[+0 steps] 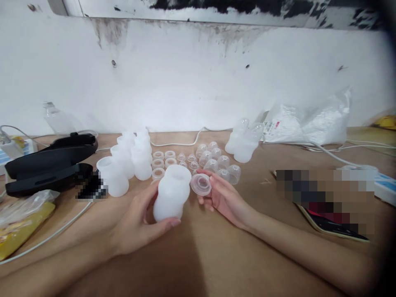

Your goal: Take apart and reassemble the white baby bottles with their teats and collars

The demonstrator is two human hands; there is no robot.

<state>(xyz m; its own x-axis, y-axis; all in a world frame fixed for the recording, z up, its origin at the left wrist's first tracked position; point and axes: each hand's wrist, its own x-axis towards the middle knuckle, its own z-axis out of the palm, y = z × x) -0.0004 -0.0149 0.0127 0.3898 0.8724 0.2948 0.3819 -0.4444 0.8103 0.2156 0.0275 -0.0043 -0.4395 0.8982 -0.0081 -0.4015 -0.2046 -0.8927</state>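
Note:
My left hand (145,218) is wrapped around a white baby bottle body (172,196), which leans a little with its open mouth up and to the right. Just right of that mouth, my right hand (227,198) pinches a clear round bottle nipple (201,184), its flanged side facing me. The two pieces are close together, and I cannot tell whether they touch. Behind my hands lie rows of white collar rings (158,163), small clear nipples (181,157) and clear dome caps (223,161). More white bottle bodies (124,159) stand in rows on the left.
Capped bottles (243,142) stand at the back right beside a filled plastic bag (309,119). A black case (51,161) and a yellow packet (26,222) lie on the left. A phone (332,225) is at right. White cables (182,144) cross the wooden table (222,264).

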